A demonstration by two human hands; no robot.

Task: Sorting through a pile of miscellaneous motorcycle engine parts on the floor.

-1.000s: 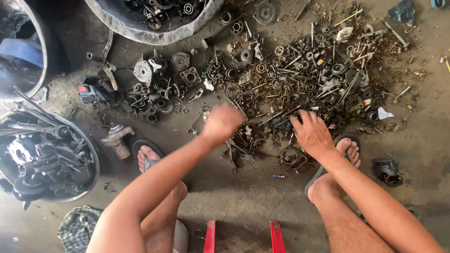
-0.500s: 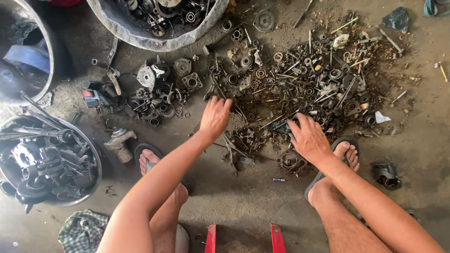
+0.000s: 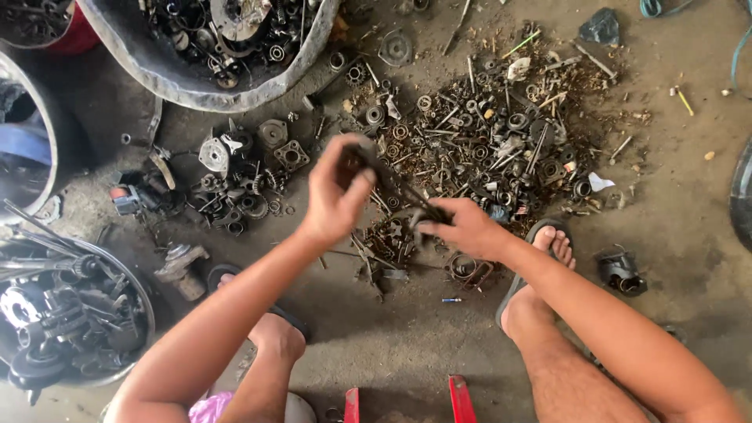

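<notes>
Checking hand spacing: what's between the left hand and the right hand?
Head view: a long dark metal rod spans the gap, left hand gripping its upper end, right hand its lower. Beneath lies scattered scrap metal.

the left hand (image 3: 333, 196) is motion-blurred, so what its fingers pinch cannot be made out; the dark rod (image 3: 399, 188) running to the right hand (image 3: 464, 229) is smeared too. the top tub (image 3: 157, 66) and left basin (image 3: 137, 313) are cut off by the frame edges, as is the red stool (image 3: 458, 395)
</notes>
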